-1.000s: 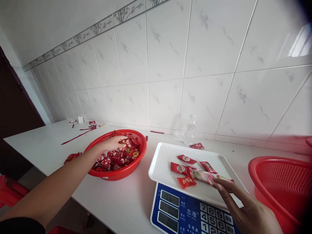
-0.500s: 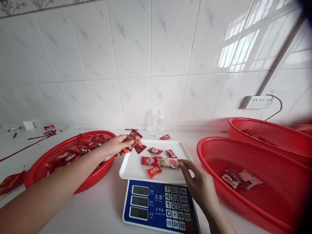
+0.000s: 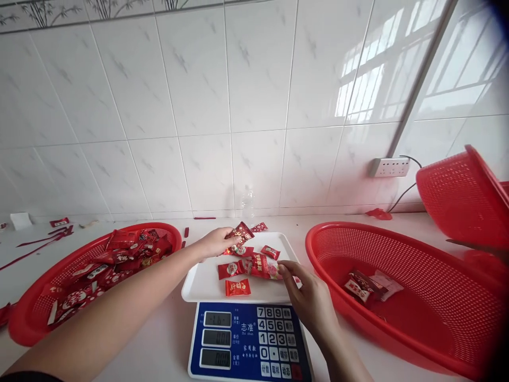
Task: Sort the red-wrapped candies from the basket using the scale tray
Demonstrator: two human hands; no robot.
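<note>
My left hand (image 3: 217, 243) is over the left part of the white scale tray (image 3: 193, 284), fingers closed on a dark red snack packet (image 3: 240, 234). My right hand (image 3: 310, 289), at the tray's right side, pinches the end of a pink-and-clear wrapped snack (image 3: 274, 269). A bright red packet (image 3: 260, 263) with gold characters lies partly over that snack. Around them on the tray are several small red packets, among them an orange-red one (image 3: 237, 287) near the front and another (image 3: 270, 252) at the back. Below sits the blue scale panel (image 3: 248, 339) with displays and keys.
To the left, a red basket (image 3: 24, 313) holds many red packets. A second red basket (image 3: 429, 329) on the right has a few packets. Behind it another red basket (image 3: 457, 196) is tilted up. A clear bottle (image 3: 247, 204) stands by the wall, below a power strip (image 3: 392, 167).
My left hand has moved right over the tray, and a red packet now lies across the pink-and-clear snack. The rear right basket has been raised and tilted. My view has shifted right.
</note>
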